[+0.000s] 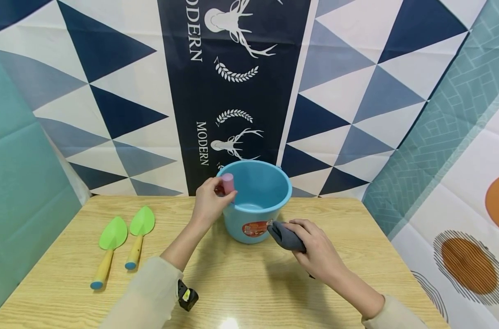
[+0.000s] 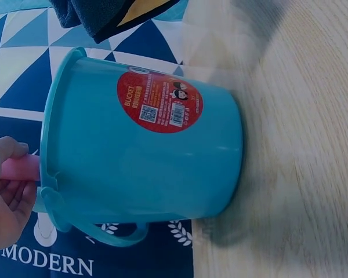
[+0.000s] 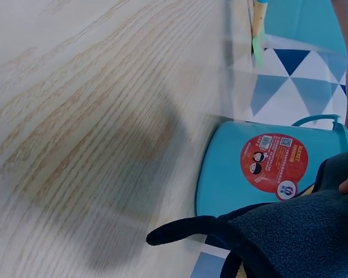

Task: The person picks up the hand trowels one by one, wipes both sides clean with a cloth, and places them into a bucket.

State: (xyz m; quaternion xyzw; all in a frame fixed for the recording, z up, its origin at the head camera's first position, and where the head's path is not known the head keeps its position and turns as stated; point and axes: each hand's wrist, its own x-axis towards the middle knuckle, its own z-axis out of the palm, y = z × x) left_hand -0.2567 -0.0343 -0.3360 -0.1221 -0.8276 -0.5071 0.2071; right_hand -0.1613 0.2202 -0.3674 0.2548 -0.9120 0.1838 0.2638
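A light-blue plastic bucket (image 1: 249, 224) stands upright on the wooden table, its red oval label (image 2: 160, 99) facing the front. At the left side of its rim, my left hand (image 1: 210, 201) pinches a pink cylinder (image 1: 228, 183) between thumb and fingers. The left wrist view shows the cylinder's lower end going behind the rim. My right hand (image 1: 321, 250) grips a folded dark blue-grey cloth (image 1: 287, 236) in front of the bucket's right side. In the right wrist view the fuzzy cloth hangs with a dark bound edge, overlapping part of the bucket.
Two toy trowels with green blades and yellow handles, a longer trowel (image 1: 108, 251) and a shorter trowel (image 1: 140, 235), lie on the left of the table (image 1: 233, 283). A patterned cloth backdrop (image 1: 233, 91) rises behind the table's far edge. The bucket's handle (image 2: 119, 236) hangs at its side.
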